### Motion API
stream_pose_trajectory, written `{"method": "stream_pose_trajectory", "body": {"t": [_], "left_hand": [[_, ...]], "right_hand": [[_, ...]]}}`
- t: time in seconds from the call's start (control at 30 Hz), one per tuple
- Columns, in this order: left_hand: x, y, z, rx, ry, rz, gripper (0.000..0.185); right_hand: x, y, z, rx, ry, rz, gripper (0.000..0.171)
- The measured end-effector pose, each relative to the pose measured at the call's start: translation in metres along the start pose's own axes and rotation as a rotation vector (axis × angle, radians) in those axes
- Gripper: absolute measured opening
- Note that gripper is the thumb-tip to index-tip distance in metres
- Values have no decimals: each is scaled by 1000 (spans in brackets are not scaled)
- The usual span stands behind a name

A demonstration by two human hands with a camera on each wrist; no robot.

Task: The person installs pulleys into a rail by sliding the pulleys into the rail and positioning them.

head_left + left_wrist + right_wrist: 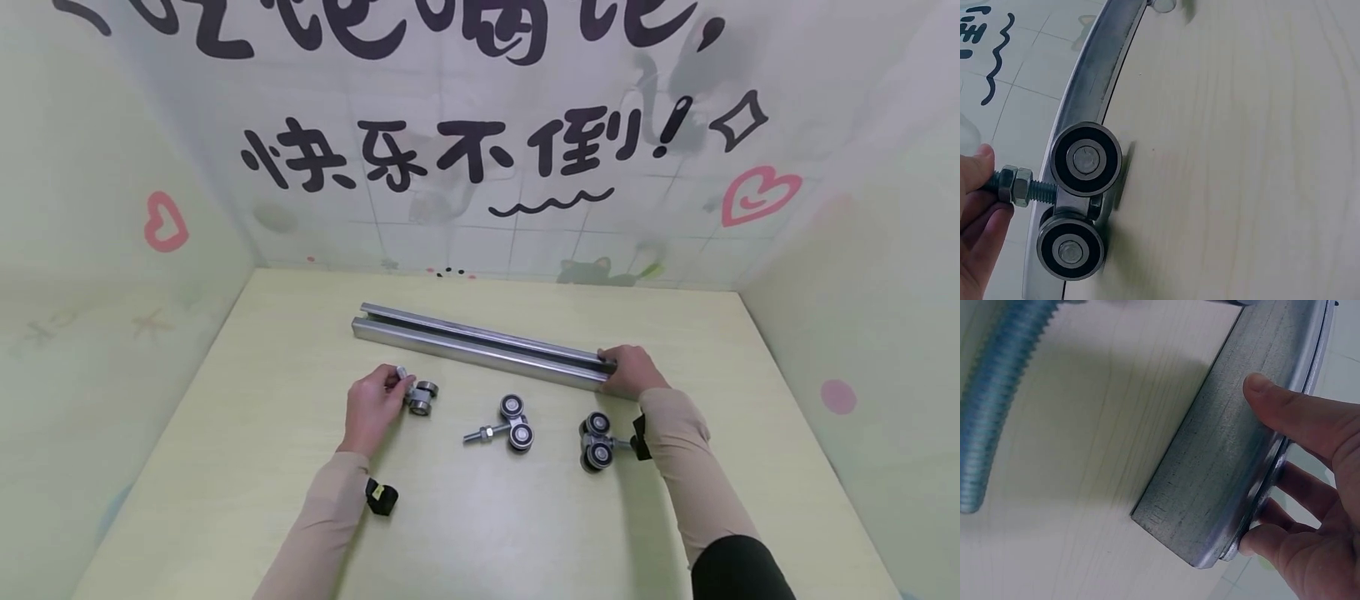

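Observation:
A long steel track rail (480, 346) lies slantwise across the pale wooden table (300, 500). My right hand (628, 371) grips its near right end, thumb on the rail's side (1222, 469) and fingers (1260, 537) curled round the slotted top. My left hand (375, 400) pinches the threaded bolt (1013, 186) of a roller trolley (420, 397), whose two black-rimmed wheels (1085, 159) rest on the table in front of the rail (1094, 69). Two more roller trolleys lie loose: one (510, 423) in the middle, one (597, 442) by my right wrist.
Printed panels wall in the table on the left, back (480, 150) and right. A threaded bolt (991, 412) of the nearby trolley lies blurred to the left of the rail end in the right wrist view. Bare tabletop stretches along the front.

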State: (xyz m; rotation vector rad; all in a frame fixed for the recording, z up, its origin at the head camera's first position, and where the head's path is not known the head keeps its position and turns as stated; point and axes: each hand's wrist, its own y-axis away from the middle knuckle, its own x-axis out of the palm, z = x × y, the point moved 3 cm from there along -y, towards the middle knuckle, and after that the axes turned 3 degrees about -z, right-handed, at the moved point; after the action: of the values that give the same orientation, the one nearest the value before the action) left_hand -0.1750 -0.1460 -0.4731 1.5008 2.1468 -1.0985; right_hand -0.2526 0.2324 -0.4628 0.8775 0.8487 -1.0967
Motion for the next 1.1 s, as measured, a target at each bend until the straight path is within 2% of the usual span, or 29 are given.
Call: {"method": "stream_pose_trajectory", "body": {"t": [0.17,0.3,1.1], "left_hand": [[-5,-7,3,13,1,-22,16],[-9,-12,7,-1,8,-38,16],[-27,-34,36,-154,48,-124,19]], "right_hand": [[0,-1,-1,7,10,4,63],[0,-2,-1,7,11,7,63],[-2,1,2,-11,13,-15,62]]}}
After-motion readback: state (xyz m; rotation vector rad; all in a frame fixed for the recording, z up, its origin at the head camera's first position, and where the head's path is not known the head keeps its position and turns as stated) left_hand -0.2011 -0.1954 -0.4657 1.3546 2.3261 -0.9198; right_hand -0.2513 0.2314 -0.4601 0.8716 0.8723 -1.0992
